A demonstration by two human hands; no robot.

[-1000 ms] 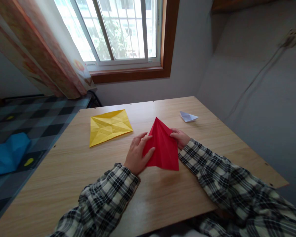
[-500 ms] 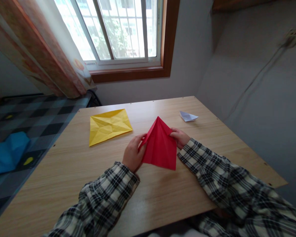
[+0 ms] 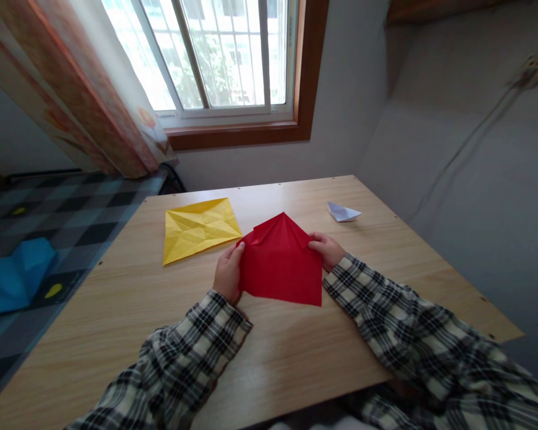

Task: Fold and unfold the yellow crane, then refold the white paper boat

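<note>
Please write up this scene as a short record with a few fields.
left hand: grips the left edge of the red paper
right hand: pinches the red paper's right corner
red paper: partly folded, peak pointing to the window
yellow paper: creased, flat on the table, left of the red paper
white boat: folded, at the far right of the table
</note>
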